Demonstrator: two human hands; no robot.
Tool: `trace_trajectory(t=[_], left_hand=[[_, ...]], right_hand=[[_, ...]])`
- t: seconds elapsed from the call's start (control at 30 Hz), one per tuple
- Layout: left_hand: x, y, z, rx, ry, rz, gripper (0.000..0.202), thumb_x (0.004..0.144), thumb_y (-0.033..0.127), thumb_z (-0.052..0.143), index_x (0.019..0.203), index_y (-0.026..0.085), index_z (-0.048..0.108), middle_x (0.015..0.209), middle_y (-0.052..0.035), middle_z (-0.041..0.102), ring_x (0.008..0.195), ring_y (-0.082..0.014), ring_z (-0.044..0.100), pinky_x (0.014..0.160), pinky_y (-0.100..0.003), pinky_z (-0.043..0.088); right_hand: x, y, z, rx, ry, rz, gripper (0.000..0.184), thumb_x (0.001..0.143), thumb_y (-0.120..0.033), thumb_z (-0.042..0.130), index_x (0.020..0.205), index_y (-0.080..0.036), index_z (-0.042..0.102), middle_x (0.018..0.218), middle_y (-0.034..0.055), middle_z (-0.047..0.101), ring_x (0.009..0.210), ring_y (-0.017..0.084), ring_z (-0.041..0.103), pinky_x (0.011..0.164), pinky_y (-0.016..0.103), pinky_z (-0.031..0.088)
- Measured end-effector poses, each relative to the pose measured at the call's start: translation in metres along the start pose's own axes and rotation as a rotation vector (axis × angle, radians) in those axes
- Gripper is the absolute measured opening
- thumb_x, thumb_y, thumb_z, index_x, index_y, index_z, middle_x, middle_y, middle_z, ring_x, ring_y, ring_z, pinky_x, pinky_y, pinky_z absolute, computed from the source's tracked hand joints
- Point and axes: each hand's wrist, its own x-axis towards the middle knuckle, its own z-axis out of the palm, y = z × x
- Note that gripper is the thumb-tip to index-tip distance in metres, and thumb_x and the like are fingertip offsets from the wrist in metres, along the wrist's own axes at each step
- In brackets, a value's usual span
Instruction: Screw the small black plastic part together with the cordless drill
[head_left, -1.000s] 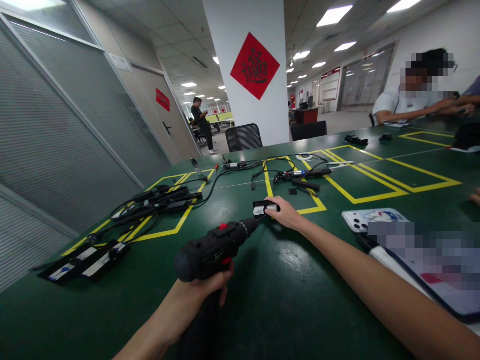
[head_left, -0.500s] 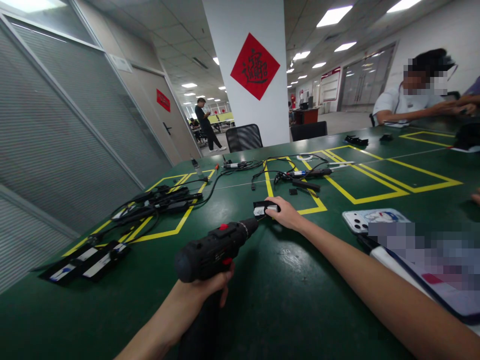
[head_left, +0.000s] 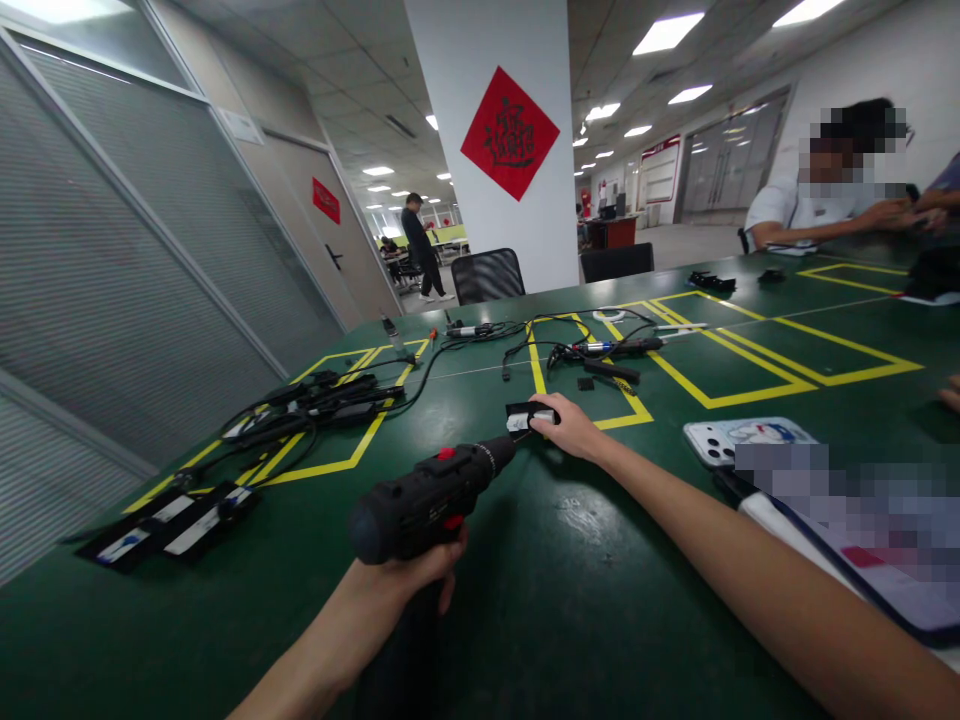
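Note:
My left hand (head_left: 409,580) is wrapped round the grip of a black cordless screwdriver (head_left: 427,495) with red buttons. Its nose points away from me at a small black part with a white label (head_left: 525,417) lying on the green table (head_left: 562,560). My right hand (head_left: 571,425) reaches across and holds that part down, fingers closed over its right end. The driver's tip meets the part's near edge.
Black cabled units (head_left: 315,405) lie inside yellow tape boxes at the left, and flat black labelled parts (head_left: 172,520) nearer. Tools and cables (head_left: 600,350) sit further back. A white phone (head_left: 731,440) lies at the right. A seated person (head_left: 817,200) works at the far right.
My hands and the screwdriver have stayed where they were. Only a person walking in the far corridor has shifted.

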Motion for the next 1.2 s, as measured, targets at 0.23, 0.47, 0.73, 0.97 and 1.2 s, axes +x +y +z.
trace_trajectory(t=[0.23, 0.47, 0.73, 0.97, 1.2], left_hand=[[-0.0025, 0.0041, 0.0017, -0.008, 0.009, -0.013, 0.041, 0.068, 0.044, 0.067, 0.098, 0.017, 0.057, 0.071, -0.0007, 0.062, 0.049, -0.0158, 0.054, 0.055, -0.03, 0.042], [-0.0014, 0.0028, 0.0008, 0.029, 0.013, -0.011, 0.046, 0.068, 0.044, 0.067, 0.102, 0.015, 0.057, 0.07, -0.0026, 0.063, 0.05, -0.0179, 0.055, 0.057, -0.033, 0.044], [-0.0023, 0.0025, 0.0015, -0.005, 0.01, -0.009, 0.038, 0.068, 0.043, 0.067, 0.094, 0.017, 0.059, 0.071, -0.0011, 0.062, 0.05, -0.0163, 0.055, 0.054, -0.03, 0.044], [0.0018, -0.0029, 0.0024, 0.011, 0.041, 0.006, 0.046, 0.064, 0.047, 0.067, 0.098, 0.018, 0.056, 0.077, -0.0024, 0.064, 0.048, -0.0168, 0.054, 0.056, -0.032, 0.043], [-0.0001, -0.0015, 0.0008, 0.045, 0.013, -0.001, 0.043, 0.068, 0.046, 0.064, 0.098, 0.017, 0.057, 0.061, 0.0006, 0.06, 0.049, -0.0187, 0.054, 0.057, -0.033, 0.042]], right_hand=[[0.0, 0.0015, 0.0002, -0.002, 0.004, 0.004, 0.036, 0.079, -0.027, 0.057, 0.115, -0.022, 0.058, 0.106, 0.0046, 0.055, 0.093, 0.017, 0.055, 0.088, 0.029, 0.04], [0.0004, 0.0027, 0.0009, -0.001, 0.009, 0.001, 0.036, 0.079, -0.028, 0.057, 0.115, -0.022, 0.058, 0.104, 0.0043, 0.055, 0.091, 0.016, 0.055, 0.087, 0.029, 0.04], [-0.0003, 0.0016, 0.0009, 0.006, 0.005, -0.006, 0.036, 0.079, -0.027, 0.057, 0.115, -0.021, 0.058, 0.104, 0.0043, 0.055, 0.091, 0.016, 0.054, 0.088, 0.029, 0.04], [0.001, 0.0023, 0.0013, 0.0, 0.006, -0.006, 0.035, 0.079, -0.026, 0.057, 0.114, -0.022, 0.058, 0.103, 0.004, 0.055, 0.092, 0.017, 0.054, 0.088, 0.03, 0.04], [0.0001, 0.0018, 0.0012, 0.013, 0.008, -0.004, 0.036, 0.079, -0.026, 0.057, 0.114, -0.022, 0.059, 0.103, 0.0041, 0.055, 0.091, 0.017, 0.055, 0.087, 0.03, 0.04]])
